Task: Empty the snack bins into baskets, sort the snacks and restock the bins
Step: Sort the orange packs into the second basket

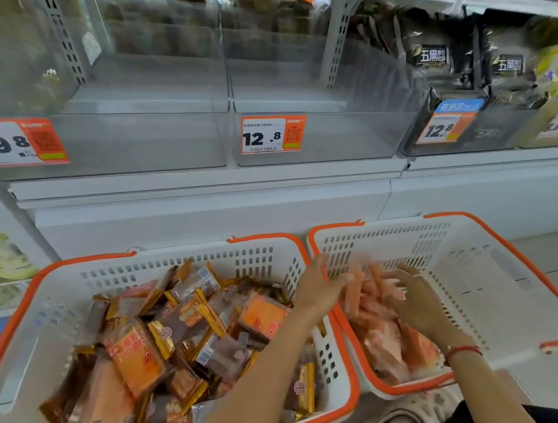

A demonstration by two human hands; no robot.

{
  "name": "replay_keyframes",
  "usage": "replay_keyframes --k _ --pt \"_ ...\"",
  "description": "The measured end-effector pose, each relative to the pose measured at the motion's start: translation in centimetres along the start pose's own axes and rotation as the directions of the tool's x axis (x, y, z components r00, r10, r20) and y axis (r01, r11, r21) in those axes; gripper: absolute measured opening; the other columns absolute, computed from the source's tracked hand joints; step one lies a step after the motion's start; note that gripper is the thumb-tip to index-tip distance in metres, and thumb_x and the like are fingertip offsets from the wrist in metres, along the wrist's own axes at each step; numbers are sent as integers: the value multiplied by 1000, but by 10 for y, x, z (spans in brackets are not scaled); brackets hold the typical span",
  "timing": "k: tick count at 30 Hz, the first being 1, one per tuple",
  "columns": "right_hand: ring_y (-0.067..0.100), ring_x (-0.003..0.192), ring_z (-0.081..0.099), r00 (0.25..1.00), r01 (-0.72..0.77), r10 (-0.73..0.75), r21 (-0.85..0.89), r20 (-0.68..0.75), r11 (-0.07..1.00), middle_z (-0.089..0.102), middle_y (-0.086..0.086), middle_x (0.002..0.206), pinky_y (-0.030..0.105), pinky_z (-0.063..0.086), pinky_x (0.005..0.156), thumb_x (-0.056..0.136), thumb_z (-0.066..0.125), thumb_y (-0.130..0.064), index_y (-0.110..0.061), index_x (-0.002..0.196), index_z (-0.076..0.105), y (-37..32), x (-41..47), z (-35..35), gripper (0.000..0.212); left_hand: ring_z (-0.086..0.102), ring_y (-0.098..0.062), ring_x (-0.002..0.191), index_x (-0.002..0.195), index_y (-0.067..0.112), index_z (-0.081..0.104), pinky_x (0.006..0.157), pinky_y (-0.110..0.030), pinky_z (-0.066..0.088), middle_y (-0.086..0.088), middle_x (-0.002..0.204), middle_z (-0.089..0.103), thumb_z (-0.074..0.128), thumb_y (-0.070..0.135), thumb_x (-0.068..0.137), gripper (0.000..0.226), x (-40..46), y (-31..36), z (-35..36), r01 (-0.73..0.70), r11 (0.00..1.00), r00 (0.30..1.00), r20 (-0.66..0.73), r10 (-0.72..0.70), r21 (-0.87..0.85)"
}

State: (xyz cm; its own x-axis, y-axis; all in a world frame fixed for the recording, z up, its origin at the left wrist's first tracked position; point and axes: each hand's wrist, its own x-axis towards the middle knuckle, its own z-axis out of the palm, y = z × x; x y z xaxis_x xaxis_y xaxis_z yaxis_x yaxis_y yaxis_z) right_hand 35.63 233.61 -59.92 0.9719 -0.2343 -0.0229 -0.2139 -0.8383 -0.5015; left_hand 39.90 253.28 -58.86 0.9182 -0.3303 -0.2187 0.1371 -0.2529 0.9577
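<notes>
Both hands, left hand (316, 288) and right hand (414, 295), fingers spread (grip blurred, cannot tell), flank pale orange snack sticks (370, 291) standing lengthwise upward in the white orange-rimmed plastic basket (505, 277), lower right of frame

Two baskets sit side by side on the floor before the shelving, rims touching; the left basket (72, 284) holds a heap of wrapped snack packets (167, 340); the right basket (482, 259) holds a smaller pile of packets (384, 341) against its left wall; both hands, left hand (316, 286) and right hand (414, 297), reach into the right one, either side of that pile; behind and above, two clear bins (159, 134) stand on the shelf, with a filled bin (457, 89) to their right.
</notes>
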Motion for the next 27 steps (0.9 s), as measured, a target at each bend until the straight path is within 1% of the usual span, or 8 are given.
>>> replay_keyframes --k 6,10,12,16,19,22,25,27 --pt "13 80 62 955 203 -194 18 -224 979 68 -1 103 27 47 68 89 59 -9 -19 106 67 -74 -2 27 22 61 -6 100 115 26 64 82 -27 53 13 109 65 57 18 96 21 -51 -64 -81 -78 986 897 -422 134 148" --pt "14 97 62 892 438 -426 -59 149 897 66 -3 113 19 45 71 97 51 -15 -19 117 63 -131 -6 84 24 60 -10 96 110 26 64 74 -25 48 12 106 63 53 14 97 21 -107 -114 -153 81 975 617 -778 115 208" --pt "21 116 55 871 440 -380 -149 312 886 57 6 131 27 47 87 98 47 -18 -14 132 52 -141 -3 117 35 58 -19 104 118 22 62 81 -34 49 4 117 61 54 9 93 29 -120 -145 -187 241 944 572 -819 49 224" --pt "33 136 37 863 321 -97 -391 495 862 37 16 150 41 37 106 97 46 -43 -8 153 12 -133 1 157 74 40 -28 135 149 15 31 104 -40 42 -10 152 35 59 10 86 70 -120 -181 -225 451 825 771 -613 -169 340" --pt "29 123 50 897 353 -173 -421 408 835 53 11 134 38 44 96 88 58 -52 -12 141 35 -128 1 160 70 26 -29 143 155 13 10 111 -40 34 -10 159 17 61 25 90 83 -118 -180 -225 495 749 815 -535 -224 440" --pt "21 89 59 878 393 -295 -213 377 895 63 3 96 34 49 74 74 70 -61 -20 95 63 -127 8 151 46 42 -29 132 150 17 25 99 -40 44 -9 150 33 73 40 81 87 -121 -172 -223 582 666 768 -584 -262 467" --pt "21 93 56 862 331 -229 -161 451 930 59 4 100 33 50 72 75 73 -41 -18 95 57 -130 15 143 34 35 -24 132 136 28 46 104 -39 36 -1 139 42 75 57 72 76 -127 -168 -225 595 528 791 -557 -251 606" --pt "22 89 50 877 324 -234 -156 420 933 46 1 92 23 38 61 82 68 -30 -20 87 46 -137 19 133 25 34 -26 131 124 33 52 104 -40 34 -1 137 42 77 54 71 62 -133 -164 -228 538 585 822 -531 -204 607"
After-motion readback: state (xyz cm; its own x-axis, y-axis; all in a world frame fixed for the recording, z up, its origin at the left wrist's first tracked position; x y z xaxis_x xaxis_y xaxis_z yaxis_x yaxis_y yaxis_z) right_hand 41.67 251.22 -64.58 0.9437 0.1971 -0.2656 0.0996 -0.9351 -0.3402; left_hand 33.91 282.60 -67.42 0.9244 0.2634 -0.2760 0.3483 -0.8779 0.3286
